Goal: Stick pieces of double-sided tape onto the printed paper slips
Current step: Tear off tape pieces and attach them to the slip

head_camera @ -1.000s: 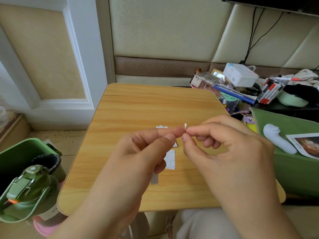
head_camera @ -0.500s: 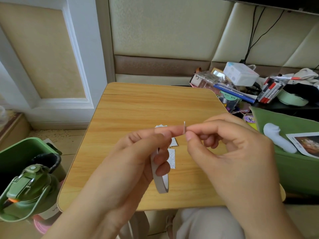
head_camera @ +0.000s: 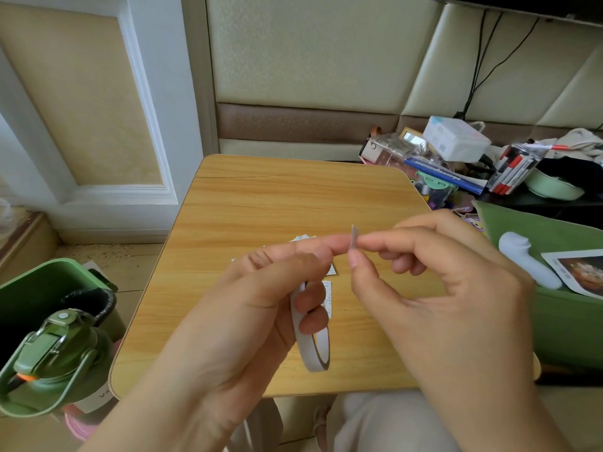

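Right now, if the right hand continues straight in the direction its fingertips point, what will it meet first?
Probably the left hand: the right hand points leftward, pinching the tape piece directly against its fingertips.

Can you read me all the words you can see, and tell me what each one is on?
Blue box in the clutter: white letters, upside down, not clear enough to read.
Green bottle label: only "V" shows, the rest is hidden.
Paper slips on the table: printed lines, too small to read.
White box: faint print, too blurred.
Marker pens: no readable text.
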